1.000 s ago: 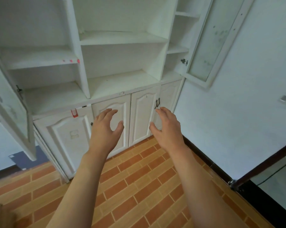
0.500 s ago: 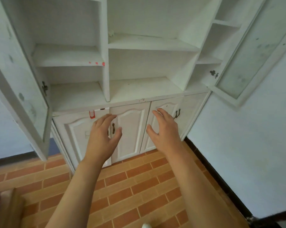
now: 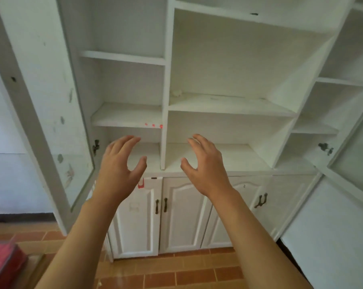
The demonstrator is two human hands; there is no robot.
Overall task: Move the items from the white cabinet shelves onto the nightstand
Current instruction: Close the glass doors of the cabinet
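Nearest, bottom left corner: a red object [image 3: 1, 261] resting on a wooden surface [image 3: 35, 268], both cut off by the frame edge, identity not discernible; beneath and beyond, a floor of orange-brown brick-pattern tiles [image 3: 186, 274]; two bare forearms rise from the lower edge toward the cabinet; left hand [image 3: 118, 170] raised, palm forward, fingers spread and lightly curved, thumb apart, holding nothing; right hand [image 3: 205, 165] in a mirrored pose, fingers loosely curved, thumb apart, likewise holding nothing; the hands are apart from each other, at the level of the lowest open shelf [image 3: 218, 155], not touching it as far as can be seen; behind the wrists, the white cabinet [image 3: 228, 59] with lower panel doors [image 3: 182, 215] closed, dark handles [image 3: 160, 205] paired at the centre seam and another handle [image 3: 260, 200] further right; a red tag [image 3: 141, 183] at the top edge of the left lower door; upper glass door on the left [image 3: 51, 105] swung open, another glass door [image 3: 353, 159] open at right; shelves visible in three columns; small red marks [image 3: 153, 125] on the front edge of a left-column shelf; one small pale lump [image 3: 176, 93] at the back left of the middle-column shelf, too indistinct to identify; white wall [image 3: 332, 236] at far right.
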